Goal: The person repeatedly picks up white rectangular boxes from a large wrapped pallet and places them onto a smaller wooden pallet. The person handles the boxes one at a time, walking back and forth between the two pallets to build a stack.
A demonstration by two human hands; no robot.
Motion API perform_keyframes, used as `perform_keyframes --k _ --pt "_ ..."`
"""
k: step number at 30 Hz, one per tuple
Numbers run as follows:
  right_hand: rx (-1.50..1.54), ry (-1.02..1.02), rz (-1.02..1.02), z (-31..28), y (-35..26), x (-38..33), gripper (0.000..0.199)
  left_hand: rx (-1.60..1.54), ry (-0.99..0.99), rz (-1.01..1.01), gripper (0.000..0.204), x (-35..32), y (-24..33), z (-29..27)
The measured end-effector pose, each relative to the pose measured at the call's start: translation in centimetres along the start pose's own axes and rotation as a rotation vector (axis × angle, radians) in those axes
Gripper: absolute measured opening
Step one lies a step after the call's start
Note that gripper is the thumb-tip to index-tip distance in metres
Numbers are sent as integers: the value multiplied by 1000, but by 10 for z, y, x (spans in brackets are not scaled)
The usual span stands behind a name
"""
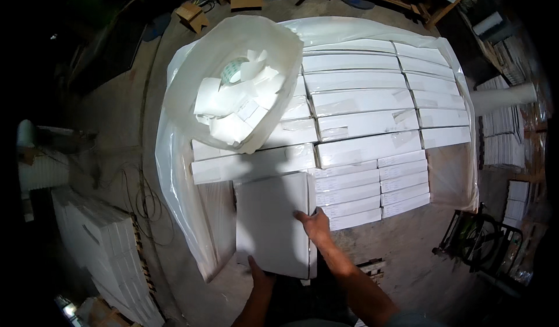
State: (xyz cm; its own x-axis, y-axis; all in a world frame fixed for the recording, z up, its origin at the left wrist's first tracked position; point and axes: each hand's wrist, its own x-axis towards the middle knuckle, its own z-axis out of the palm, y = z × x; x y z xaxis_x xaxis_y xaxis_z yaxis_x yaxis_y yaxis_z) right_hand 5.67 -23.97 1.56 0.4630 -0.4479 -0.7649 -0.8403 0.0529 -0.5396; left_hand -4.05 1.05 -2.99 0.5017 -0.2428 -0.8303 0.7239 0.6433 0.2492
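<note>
Between my two hands is a flat white cardboard box [271,225], held at the near side of a stack of white boxes [361,117]. My left hand [260,276] is closed on its near left edge; the thumb lies on top and the other fingers are hidden. At its right side my right hand [316,226] grips the edge, thumb over the top face. Just beyond it to the right stand smaller white boxes [347,190] in two columns. A shadow falls across the held box.
A translucent plastic bag [180,94] with paper scraps [233,103] and a tape roll [233,69] rests on the stack. Clear plastic sheeting [174,202] surrounds the stack. A wrapped white stack [105,245] stands left, a black wheeled frame [480,239] right. Cable [145,196] lies on the floor.
</note>
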Motion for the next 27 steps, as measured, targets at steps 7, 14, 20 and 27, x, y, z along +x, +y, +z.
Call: perform_keyframes --k 7,14,20,27 --pt "-188 155 -36 -17 -40 -47 64 -132 126 -201 59 -4 -24 28" --pt "-423 227 -299 6 -32 -61 60 187 57 -131 60 15 -62 6" --pt "-364 128 -398 34 -55 -90 66 -215 149 -229 56 22 -51 -11" --pt "-128 -38 -434 63 9 -95 59 -132 108 -233 52 21 -58 4"
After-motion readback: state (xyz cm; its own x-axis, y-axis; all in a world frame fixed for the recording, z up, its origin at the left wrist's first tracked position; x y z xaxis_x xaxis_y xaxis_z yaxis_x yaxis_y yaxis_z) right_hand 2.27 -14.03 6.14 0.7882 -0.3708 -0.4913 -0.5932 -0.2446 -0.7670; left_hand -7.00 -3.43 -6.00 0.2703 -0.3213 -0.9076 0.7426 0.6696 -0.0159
